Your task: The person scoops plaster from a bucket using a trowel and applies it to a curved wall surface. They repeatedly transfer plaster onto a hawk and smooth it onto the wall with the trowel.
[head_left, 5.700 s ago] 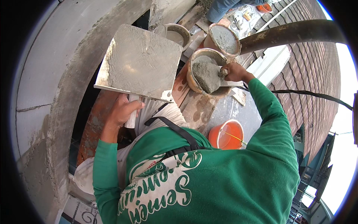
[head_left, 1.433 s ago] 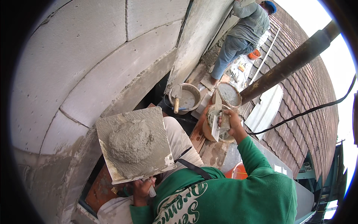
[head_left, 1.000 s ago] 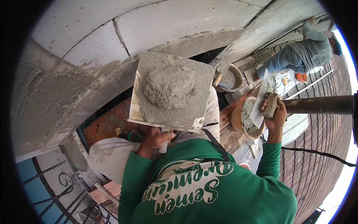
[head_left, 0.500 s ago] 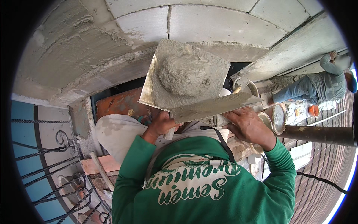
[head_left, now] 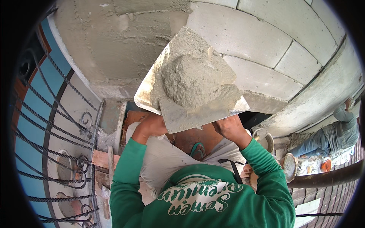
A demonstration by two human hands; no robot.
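My left hand (head_left: 152,127) is closed beneath the near-left corner of a square metal hawk (head_left: 146,93), its handle out of sight. A rough mound of wet grey mortar (head_left: 186,81) sits on the board, which is raised in front of me near the wall. A wide steel trowel blade (head_left: 194,117) lies along the hawk's near edge, smeared with mortar. Under it, my right hand (head_left: 228,129) is curled round the trowel's handle, mostly hidden by the blade. A sandalled foot shows below on orange boards (head_left: 178,140).
Plastered wall (head_left: 114,45) meets pale block wall (head_left: 254,38) ahead. An iron railing (head_left: 66,125) runs along my left. On my right are mortar buckets (head_left: 289,171), a co-worker (head_left: 338,133) bent at the wall, a dark pipe (head_left: 323,178) and roof tiles (head_left: 342,197).
The hawk has gained a mound of mortar and risen wallward. My right hand left the bucket, bringing the trowel onto the hawk's near edge. The view has swung left toward railing and plaster.
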